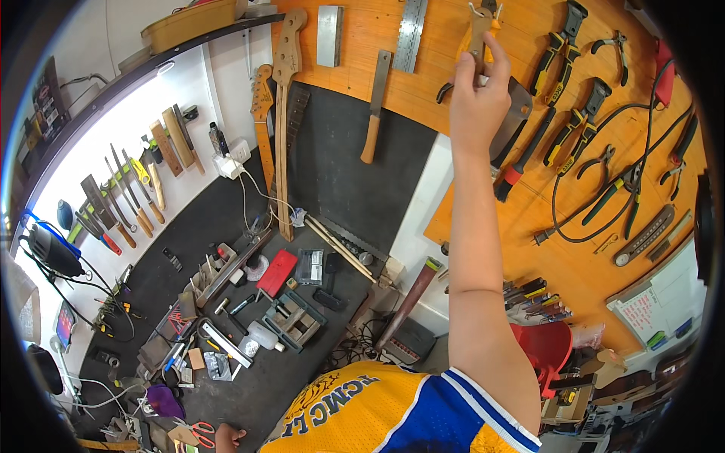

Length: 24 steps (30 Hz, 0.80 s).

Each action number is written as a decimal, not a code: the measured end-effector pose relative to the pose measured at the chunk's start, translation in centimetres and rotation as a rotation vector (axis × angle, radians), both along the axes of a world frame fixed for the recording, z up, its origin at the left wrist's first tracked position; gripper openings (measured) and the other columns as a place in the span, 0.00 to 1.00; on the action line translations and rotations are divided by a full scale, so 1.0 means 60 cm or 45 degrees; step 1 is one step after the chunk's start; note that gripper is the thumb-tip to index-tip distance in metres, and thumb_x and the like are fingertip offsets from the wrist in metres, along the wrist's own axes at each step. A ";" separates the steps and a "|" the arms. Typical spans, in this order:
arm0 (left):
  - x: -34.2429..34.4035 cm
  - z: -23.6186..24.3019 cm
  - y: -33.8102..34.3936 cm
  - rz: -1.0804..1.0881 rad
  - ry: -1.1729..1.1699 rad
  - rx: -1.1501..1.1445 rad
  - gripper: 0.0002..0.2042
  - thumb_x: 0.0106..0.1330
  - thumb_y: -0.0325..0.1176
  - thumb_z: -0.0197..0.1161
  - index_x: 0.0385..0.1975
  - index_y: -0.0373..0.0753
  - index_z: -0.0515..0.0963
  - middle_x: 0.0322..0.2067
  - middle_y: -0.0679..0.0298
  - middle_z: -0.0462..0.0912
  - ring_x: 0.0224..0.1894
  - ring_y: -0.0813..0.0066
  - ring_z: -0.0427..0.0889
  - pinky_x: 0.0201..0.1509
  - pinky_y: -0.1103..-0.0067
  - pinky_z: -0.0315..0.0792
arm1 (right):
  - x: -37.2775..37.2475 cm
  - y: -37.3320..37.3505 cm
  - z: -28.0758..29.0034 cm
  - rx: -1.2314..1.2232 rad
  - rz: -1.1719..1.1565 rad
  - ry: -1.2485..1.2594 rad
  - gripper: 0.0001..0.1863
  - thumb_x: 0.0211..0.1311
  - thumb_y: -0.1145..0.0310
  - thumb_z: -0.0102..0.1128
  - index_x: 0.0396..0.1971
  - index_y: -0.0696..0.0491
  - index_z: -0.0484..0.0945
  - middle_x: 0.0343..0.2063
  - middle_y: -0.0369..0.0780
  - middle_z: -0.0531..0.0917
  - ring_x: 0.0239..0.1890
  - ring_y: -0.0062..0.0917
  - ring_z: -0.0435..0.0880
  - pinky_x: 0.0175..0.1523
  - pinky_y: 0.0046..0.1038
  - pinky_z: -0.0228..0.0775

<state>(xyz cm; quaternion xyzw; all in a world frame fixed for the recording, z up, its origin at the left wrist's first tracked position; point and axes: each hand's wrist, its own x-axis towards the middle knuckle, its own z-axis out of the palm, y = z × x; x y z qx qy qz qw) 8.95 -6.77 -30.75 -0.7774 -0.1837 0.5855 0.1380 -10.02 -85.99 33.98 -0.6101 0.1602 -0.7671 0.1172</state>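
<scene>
My right hand (480,90) is raised to the orange wooden tool board (423,106), its fingers closed around a flat grey-tan tool (479,44) hanging at a white hook. A yellow object (492,30) shows behind that tool, and a wide grey blade (517,113) hangs just right of my wrist. My left hand (230,436), partly in view at the bottom edge, rests on the dark bench (279,370) with loosely bent fingers apart and nothing visible in them. It is beside red-handled scissors (202,433).
Pliers (559,53), cutters and cables hang on the board. Guitar necks (285,90) lean at the back. The bench holds several small tools, a green vise-like block (294,321) and a red block (278,272). Files (121,196) line the lit shelf. A red plastic object (544,347) is at lower right.
</scene>
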 end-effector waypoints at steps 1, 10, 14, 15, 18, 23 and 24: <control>-0.003 0.002 0.004 0.004 0.005 0.008 0.31 0.65 0.62 0.78 0.46 0.36 0.81 0.34 0.62 0.91 0.34 0.67 0.89 0.45 0.62 0.85 | -0.002 -0.016 0.000 0.008 0.004 0.005 0.20 0.73 0.66 0.68 0.63 0.49 0.83 0.33 0.40 0.89 0.30 0.21 0.86 0.39 0.27 0.78; -0.019 0.012 0.014 -0.162 -0.209 -0.295 0.36 0.62 0.64 0.79 0.41 0.26 0.86 0.31 0.55 0.91 0.30 0.63 0.90 0.37 0.65 0.84 | -0.026 0.039 -0.065 0.309 -0.003 0.220 0.34 0.75 0.63 0.68 0.77 0.50 0.70 0.40 0.40 0.89 0.26 0.19 0.82 0.35 0.24 0.76; -0.013 0.011 0.001 -0.117 -0.184 -0.259 0.31 0.64 0.57 0.81 0.41 0.29 0.84 0.32 0.56 0.89 0.29 0.65 0.87 0.37 0.65 0.84 | 0.003 0.018 -0.256 0.391 0.067 0.388 0.20 0.76 0.66 0.65 0.63 0.54 0.75 0.36 0.37 0.82 0.28 0.20 0.76 0.39 0.27 0.75; -0.013 0.012 -0.007 -0.084 -0.218 -0.274 0.31 0.63 0.57 0.82 0.40 0.28 0.84 0.31 0.55 0.89 0.29 0.65 0.87 0.38 0.65 0.84 | 0.015 0.022 -0.315 0.478 0.169 0.608 0.18 0.75 0.67 0.65 0.60 0.54 0.76 0.35 0.39 0.81 0.33 0.25 0.80 0.44 0.31 0.77; -0.014 0.032 -0.010 -0.075 -0.301 -0.323 0.32 0.62 0.56 0.83 0.40 0.26 0.84 0.31 0.54 0.89 0.29 0.63 0.87 0.37 0.65 0.85 | 0.030 -0.014 -0.540 0.583 0.591 1.281 0.13 0.71 0.69 0.67 0.51 0.57 0.86 0.39 0.44 0.89 0.44 0.31 0.90 0.51 0.32 0.81; -0.017 0.023 0.018 -0.149 -0.247 -0.279 0.32 0.62 0.55 0.83 0.39 0.25 0.84 0.30 0.53 0.89 0.28 0.63 0.87 0.34 0.66 0.83 | 0.059 0.040 -0.394 0.501 0.306 0.621 0.10 0.74 0.72 0.65 0.51 0.58 0.82 0.44 0.40 0.85 0.43 0.24 0.84 0.50 0.27 0.77; -0.018 0.019 0.024 -0.151 -0.252 -0.280 0.32 0.62 0.55 0.83 0.39 0.25 0.84 0.30 0.53 0.89 0.28 0.63 0.87 0.34 0.66 0.83 | 0.054 0.061 -0.321 0.400 0.238 0.467 0.12 0.74 0.73 0.65 0.53 0.57 0.80 0.49 0.40 0.81 0.47 0.25 0.82 0.53 0.28 0.75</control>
